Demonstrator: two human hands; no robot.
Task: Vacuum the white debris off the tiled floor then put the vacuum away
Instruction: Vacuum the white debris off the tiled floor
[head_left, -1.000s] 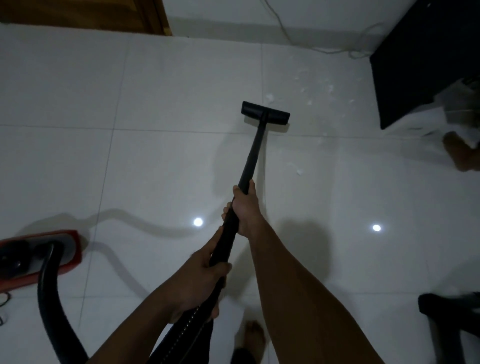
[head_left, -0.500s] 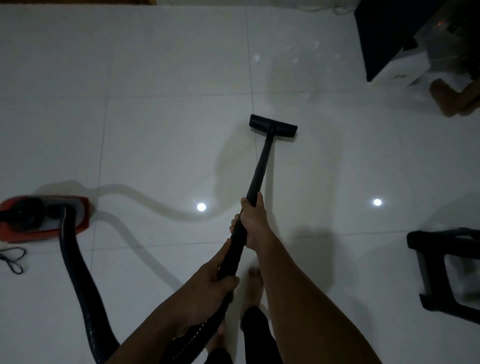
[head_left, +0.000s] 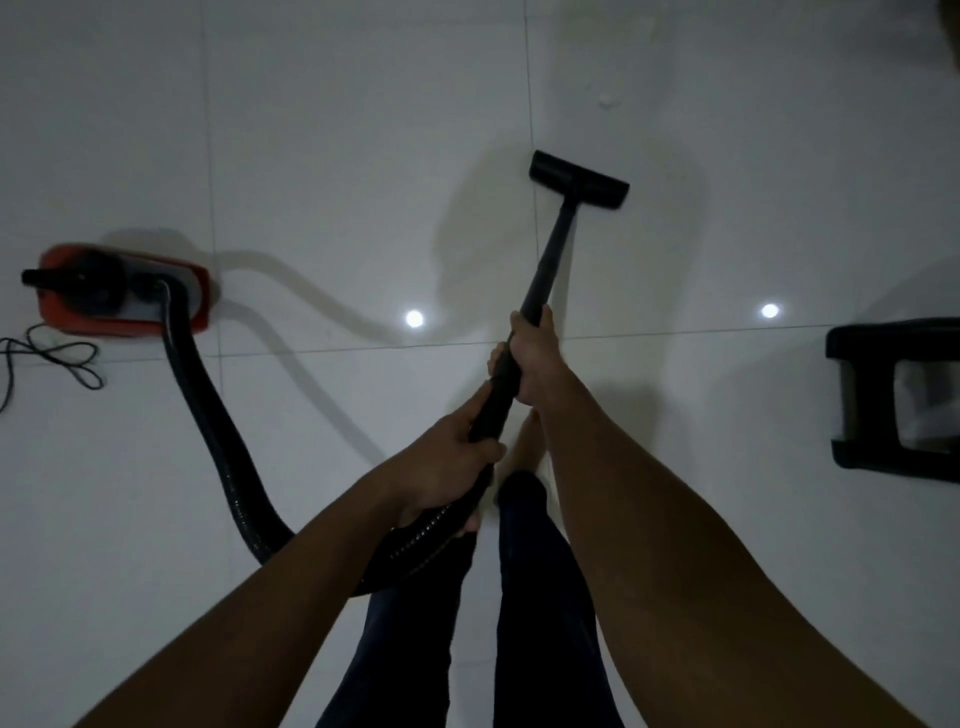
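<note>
View: a single wide-angle camera worn on the person's head.
Position: above and behind the floor nozzle (head_left: 579, 179), directly over the person's own legs.
Facing: forward and steeply down at the tiled floor (head_left: 311, 130); the nozzle sits above frame centre, slightly right.
Nearness: forearms fill the lower frame; the left hand (head_left: 441, 467) and right hand (head_left: 535, 358), gripping the wand (head_left: 550, 249), lie nearer the camera than the nozzle.
Edges: red vacuum body (head_left: 124, 291) far left of the nozzle, black stool (head_left: 893, 405) far right, cut off.

Bare floor (head_left: 322, 130) lies ahead of the nozzle (head_left: 579, 179). The red vacuum (head_left: 124, 291) blocks the left, a black stool (head_left: 893, 400) the right.
</note>
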